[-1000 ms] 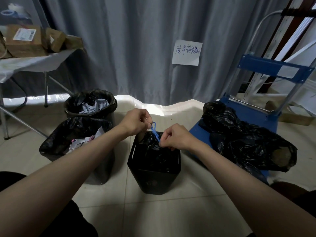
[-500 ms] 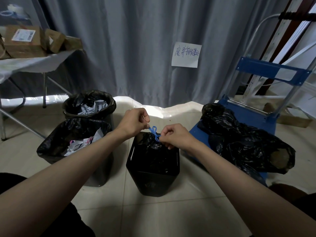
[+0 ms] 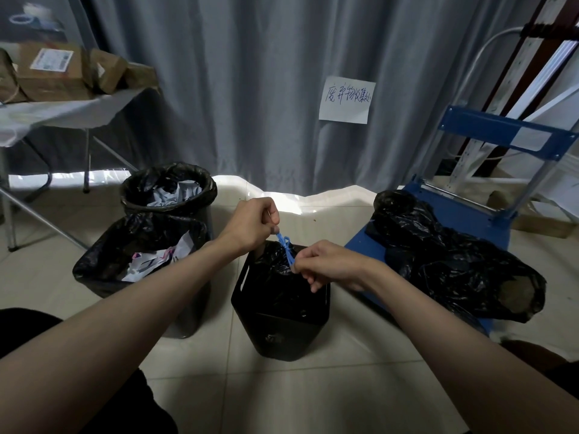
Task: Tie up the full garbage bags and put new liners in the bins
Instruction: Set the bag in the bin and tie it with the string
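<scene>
Nearest the camera, two bare forearms are reaching forward over the tiled floor (image 3: 313, 386) toward one square black bin (image 3: 279, 327), which is standing on the tiles between them. Inside that bin one black garbage bag (image 3: 275, 277) is sitting with its neck gathered, and one blue drawstring (image 3: 286, 247) is stretching taut above it. Pinching the upper end of the drawstring, the left hand (image 3: 250, 225) is curling closed around it, while the right hand (image 3: 329, 264) is gripping the lower end just above the bag's neck, fingers folded in. Just left of the square bin, two more bins are standing one behind the other: the nearer grey bin (image 3: 185, 311) is carrying a loose black liner (image 3: 131, 245) with paper scraps showing inside, and the round bin (image 3: 169, 191) behind it is also holding a black liner with crumpled paper. To the right, one blue platform trolley (image 3: 470, 220) is bearing a heap of black bags (image 3: 454, 261); how many are in the heap cannot be told. Farther back on the left, one folding table (image 3: 62, 112) draped in white is carrying about four brown cardboard parcels (image 3: 53, 73). Behind everything, a grey curtain (image 3: 250, 89) is hanging with one handwritten paper note (image 3: 346, 100) stuck to it.
</scene>
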The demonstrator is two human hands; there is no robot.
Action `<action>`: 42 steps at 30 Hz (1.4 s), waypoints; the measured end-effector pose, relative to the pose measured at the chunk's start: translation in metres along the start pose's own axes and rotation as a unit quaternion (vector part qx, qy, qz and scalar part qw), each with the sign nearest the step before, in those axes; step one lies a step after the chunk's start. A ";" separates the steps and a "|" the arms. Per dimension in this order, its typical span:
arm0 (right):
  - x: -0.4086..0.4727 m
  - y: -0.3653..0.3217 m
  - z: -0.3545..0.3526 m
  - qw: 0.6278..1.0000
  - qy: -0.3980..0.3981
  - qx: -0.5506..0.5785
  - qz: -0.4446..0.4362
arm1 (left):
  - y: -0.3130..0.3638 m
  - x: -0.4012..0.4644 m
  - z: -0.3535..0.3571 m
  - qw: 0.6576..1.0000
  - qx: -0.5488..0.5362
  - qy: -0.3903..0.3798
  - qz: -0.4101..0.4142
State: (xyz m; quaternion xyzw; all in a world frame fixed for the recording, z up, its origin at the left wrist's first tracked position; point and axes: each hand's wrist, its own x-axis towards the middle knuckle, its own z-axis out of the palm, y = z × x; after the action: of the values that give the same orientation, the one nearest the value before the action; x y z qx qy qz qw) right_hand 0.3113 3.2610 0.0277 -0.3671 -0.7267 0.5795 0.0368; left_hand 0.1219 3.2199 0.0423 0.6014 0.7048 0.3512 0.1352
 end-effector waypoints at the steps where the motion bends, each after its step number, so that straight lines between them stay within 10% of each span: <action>1: 0.000 0.000 -0.001 1.000 -0.004 -0.006 0.002 | 0.000 0.000 0.001 1.000 0.002 -0.001 0.000; 34: 0.014 -0.021 0.005 0.934 0.213 -0.287 -0.025 | 0.008 -0.007 -0.010 0.992 0.117 -0.050 0.010; 42: 0.008 -0.006 -0.010 0.955 0.286 -0.069 -0.035 | -0.003 0.000 -0.013 0.989 0.113 -0.065 -0.063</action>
State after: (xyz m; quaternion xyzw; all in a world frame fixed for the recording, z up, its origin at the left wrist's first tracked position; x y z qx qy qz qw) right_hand 0.3072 3.2741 0.0331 -0.4936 -0.7364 0.3966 0.2383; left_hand 0.1116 3.2154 0.0490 0.5883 0.7666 0.2201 0.1335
